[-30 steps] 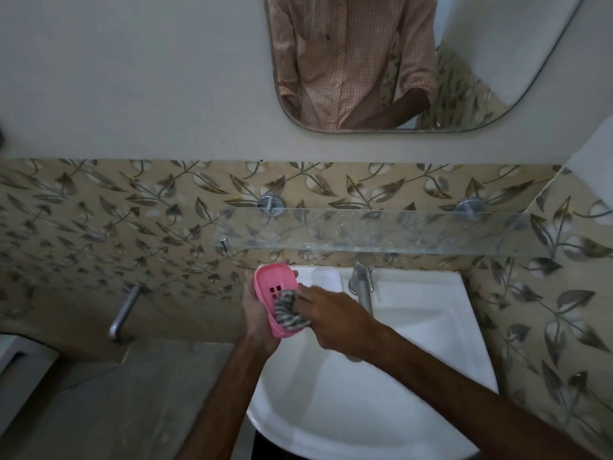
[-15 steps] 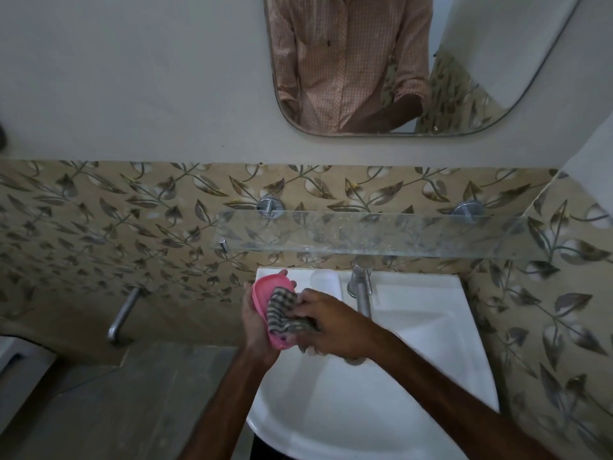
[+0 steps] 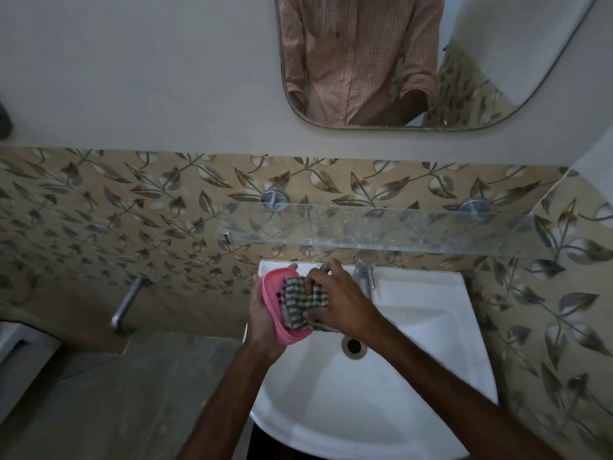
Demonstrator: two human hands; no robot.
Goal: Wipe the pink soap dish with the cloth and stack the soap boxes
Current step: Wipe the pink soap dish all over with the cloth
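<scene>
The pink soap dish (image 3: 274,291) is held tilted over the left rim of the white sink (image 3: 428,327), gripped from behind by my left hand (image 3: 262,318). My right hand (image 3: 345,302) presses a checked green-and-white cloth (image 3: 303,305) into the dish's open face. The cloth covers most of the dish's inside. No soap boxes are in view.
A chrome tap (image 3: 365,273) stands at the back of the sink, just right of my hands. A glass shelf (image 3: 381,229) runs above the sink on the leaf-patterned tiles. A mirror (image 3: 497,78) hangs higher up. A metal wall spout (image 3: 127,302) sticks out at the left.
The cloth has spread from the dish's lower end up across its inside. My right hand has shifted up and over the dish, and the left hand has turned the dish slightly.
</scene>
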